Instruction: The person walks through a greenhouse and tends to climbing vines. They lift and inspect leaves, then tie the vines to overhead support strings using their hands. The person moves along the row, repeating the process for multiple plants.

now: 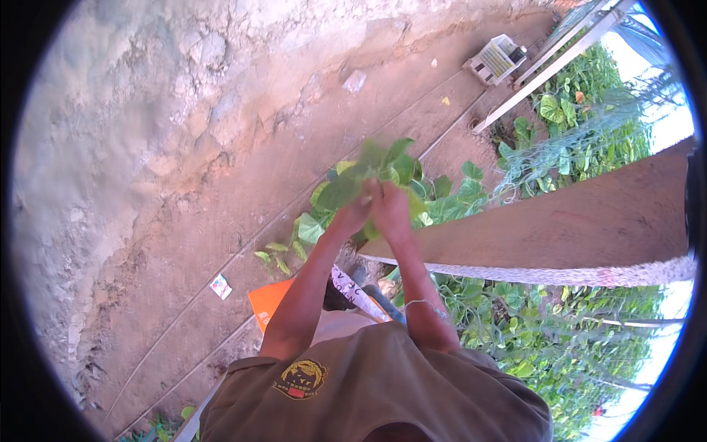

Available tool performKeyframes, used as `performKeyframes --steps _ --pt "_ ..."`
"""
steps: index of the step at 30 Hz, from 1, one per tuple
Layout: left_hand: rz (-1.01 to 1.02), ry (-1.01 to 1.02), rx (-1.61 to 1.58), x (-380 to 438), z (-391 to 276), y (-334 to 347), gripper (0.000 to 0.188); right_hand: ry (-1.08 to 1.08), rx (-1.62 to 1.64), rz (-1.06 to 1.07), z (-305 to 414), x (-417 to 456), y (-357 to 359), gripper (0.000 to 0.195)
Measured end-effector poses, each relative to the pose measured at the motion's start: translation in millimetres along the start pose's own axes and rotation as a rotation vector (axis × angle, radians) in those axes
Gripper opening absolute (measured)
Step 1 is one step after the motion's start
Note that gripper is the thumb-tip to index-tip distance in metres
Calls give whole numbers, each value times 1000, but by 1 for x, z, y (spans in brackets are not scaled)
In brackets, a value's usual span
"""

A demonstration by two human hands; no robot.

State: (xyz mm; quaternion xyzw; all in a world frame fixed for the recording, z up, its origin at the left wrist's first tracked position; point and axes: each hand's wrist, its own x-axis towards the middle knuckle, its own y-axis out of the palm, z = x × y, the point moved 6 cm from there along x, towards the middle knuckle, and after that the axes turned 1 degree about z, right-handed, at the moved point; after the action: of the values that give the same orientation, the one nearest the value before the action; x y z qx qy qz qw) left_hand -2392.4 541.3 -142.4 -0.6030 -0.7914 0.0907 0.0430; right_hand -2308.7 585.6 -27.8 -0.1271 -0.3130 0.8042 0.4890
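Note:
My left hand (356,212) and my right hand (391,205) meet in front of me, thumbs close together, fingers curled in on a leafy green vine (403,166). Broad leaves spread above and around both fists, and some are blurred. The stem between my fingers is hidden. Lower leaves (310,227) of the plant hang to the left of my left wrist. Just right of my right hand, the narrow end of a thick brown post (552,226) comes close to my forearm.
Thin irrigation lines (221,276) run along bare soil beside a rough earth bank (182,110). A plastic crate (497,59) stands far up by a white pole (547,77). Netting (563,149) and dense vines (513,326) fill the right. An orange bag (270,301) is below my arms.

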Motion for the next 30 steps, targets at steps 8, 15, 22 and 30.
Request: performKeyframes --steps 8,15,22,30 --pt "-204 520 567 16 7 29 32 -443 -332 -387 24 -46 -33 43" --pt "-188 89 186 104 29 19 26 -697 95 732 41 -162 -84 36" --pt "143 60 131 140 -45 82 27 -202 358 800 -85 -192 -247 32" --pt "458 47 145 179 -121 174 29 283 551 -93 -283 -112 -284 20"
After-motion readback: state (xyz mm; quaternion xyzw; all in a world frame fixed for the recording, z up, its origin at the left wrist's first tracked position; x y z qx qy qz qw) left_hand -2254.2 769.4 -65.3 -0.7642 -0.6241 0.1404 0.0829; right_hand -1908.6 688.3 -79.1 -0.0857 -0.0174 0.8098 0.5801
